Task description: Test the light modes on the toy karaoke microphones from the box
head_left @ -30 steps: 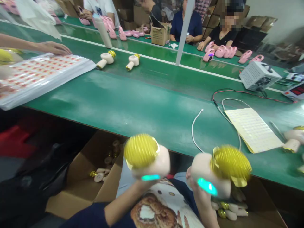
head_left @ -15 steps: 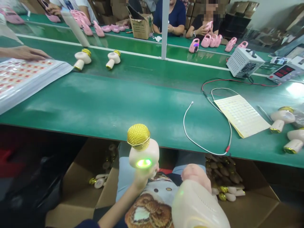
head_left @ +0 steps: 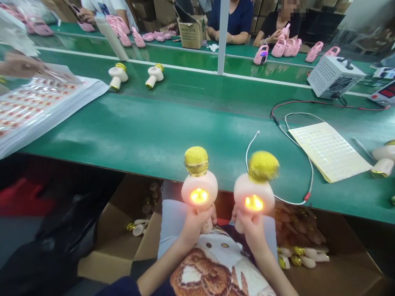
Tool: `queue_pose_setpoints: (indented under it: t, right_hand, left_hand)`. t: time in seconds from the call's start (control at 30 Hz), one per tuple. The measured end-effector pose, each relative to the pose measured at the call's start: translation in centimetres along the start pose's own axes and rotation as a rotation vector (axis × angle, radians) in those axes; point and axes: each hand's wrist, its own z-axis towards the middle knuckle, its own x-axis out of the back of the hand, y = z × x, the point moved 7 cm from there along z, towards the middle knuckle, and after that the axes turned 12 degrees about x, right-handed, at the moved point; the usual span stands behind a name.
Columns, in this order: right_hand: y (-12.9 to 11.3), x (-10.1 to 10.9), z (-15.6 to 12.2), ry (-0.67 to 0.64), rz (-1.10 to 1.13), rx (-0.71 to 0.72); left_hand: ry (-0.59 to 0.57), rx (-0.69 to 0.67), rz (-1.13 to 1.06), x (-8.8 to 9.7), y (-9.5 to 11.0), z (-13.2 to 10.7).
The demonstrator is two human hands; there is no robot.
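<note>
My left hand (head_left: 194, 226) grips the handle of a cream toy microphone (head_left: 199, 185) with a gold mesh head, held upright over my lap. A second identical microphone (head_left: 254, 187) stands upright in my right hand (head_left: 251, 226). Both glow orange on the front of the body. The two sit side by side just in front of the green bench edge (head_left: 154, 172), a little apart.
Cardboard boxes with more microphones sit at my left (head_left: 135, 230) and right (head_left: 302, 250). On the bench lie a white cable (head_left: 277, 199), a yellow sticker sheet (head_left: 328, 150), two microphones (head_left: 154, 75), a grey power supply (head_left: 335, 76) and sticker sheets (head_left: 37, 105) under another person's hand (head_left: 18, 65).
My right hand swung its microphone from close under the camera to upright beside the left one. The lights went from green to orange.
</note>
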Motion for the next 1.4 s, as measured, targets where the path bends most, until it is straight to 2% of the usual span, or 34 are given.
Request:
queue_pose_setpoints:
  t: [0.1,0.2,0.27,0.33,0.4,0.47,0.5,0.53,0.6,0.7,0.8,0.87,0.93,1.0,1.07,1.1,1.17,1.23,1.3,1.4]
  right_hand:
    - [0.4,-1.5,3.5,-0.101,-0.080,-0.075]
    - [0.0,-2.2,5.6,-0.216,-0.183,-0.160]
    - [-1.4,-1.9,6.1,-0.260,-0.409,-0.100]
    - [-3.4,-1.5,6.7,-0.329,-0.746,0.002]
    - [-5.0,-0.8,8.2,-0.389,-0.991,0.019]
    - [-6.3,1.1,11.6,-0.325,-1.104,-0.052]
    - [-7.6,2.7,13.9,-0.146,-1.166,-0.050]
    - [-8.6,3.8,16.4,-0.024,-1.223,-0.036]
    - [-9.8,5.3,21.1,0.128,-1.307,-0.017]
    - [-9.5,5.8,26.1,0.194,-1.377,-0.012]
    - [-8.9,5.2,27.7,0.201,-1.411,0.045]
    - [-9.0,4.8,26.8,0.199,-1.409,0.097]
    - [-9.5,4.5,24.2,0.202,-1.401,0.173]
    - [-10.4,4.1,19.5,0.207,-1.382,0.292]
    - [-10.9,3.4,13.3,0.202,-1.300,0.463]
    - [-10.0,3.2,10.3,0.144,-1.224,0.436]
    - [-5.7,2.6,5.4,-0.097,-1.042,0.150]
    - [-1.5,1.8,1.9,-0.191,-0.783,-0.060]
    - [1.6,0.5,0.5,-0.175,-0.404,-0.156]
    - [3.9,-1.2,0.9,-0.042,0.098,-0.221]
  left_hand:
    - [0.064,0.106,-0.083,-0.1,0.0,0.7]
    - [0.065,0.192,-0.120,0.0,0.0,1.2]
    - [0.043,0.251,-0.168,0.1,0.0,1.4]
    - [0.009,0.293,-0.214,0.1,0.0,1.4]
    - [-0.031,0.318,-0.252,0.0,0.2,1.5]
    - [-0.072,0.328,-0.287,-0.2,0.4,1.6]
    - [-0.089,0.330,-0.304,-0.4,0.6,1.6]
    - [-0.103,0.330,-0.323,-0.5,0.7,1.6]
    - [-0.126,0.325,-0.357,-0.8,1.1,1.5]
    - [-0.156,0.286,-0.378,-1.1,1.9,1.1]
    - [-0.166,0.221,-0.356,-1.3,2.7,0.7]
    - [-0.158,0.194,-0.341,-1.2,2.9,0.5]
    - [-0.156,0.193,-0.333,-1.2,2.9,0.5]
    - [-0.152,0.198,-0.322,-0.9,2.7,0.7]
    - [-0.149,0.202,-0.304,-0.5,2.2,1.1]
    - [-0.153,0.207,-0.301,-0.2,2.0,1.3]
    - [-0.186,0.230,-0.309,0.1,1.3,1.6]
    - [-0.214,0.259,-0.320,0.4,0.5,1.7]
    - [-0.212,0.273,-0.290,0.8,0.0,1.7]
    - [-0.204,0.284,-0.226,1.1,-0.4,1.4]
